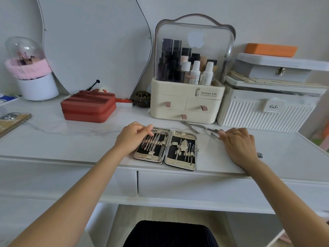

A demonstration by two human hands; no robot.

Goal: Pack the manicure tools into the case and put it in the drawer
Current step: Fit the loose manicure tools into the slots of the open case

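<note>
Case (165, 148) lies open flat at front edge of desk (71, 139), above closed drawer (213, 186). Your left hand (133, 136) rests on case's left half, fingers curled over tool row. Your right hand (238, 141), right of case, pinches loose tool (212, 131); nippers (191, 126) lie behind case. Risks: tool slips off elastic loop if pushed in crooked; case overhangs edge, so hard press could tip it.
</note>
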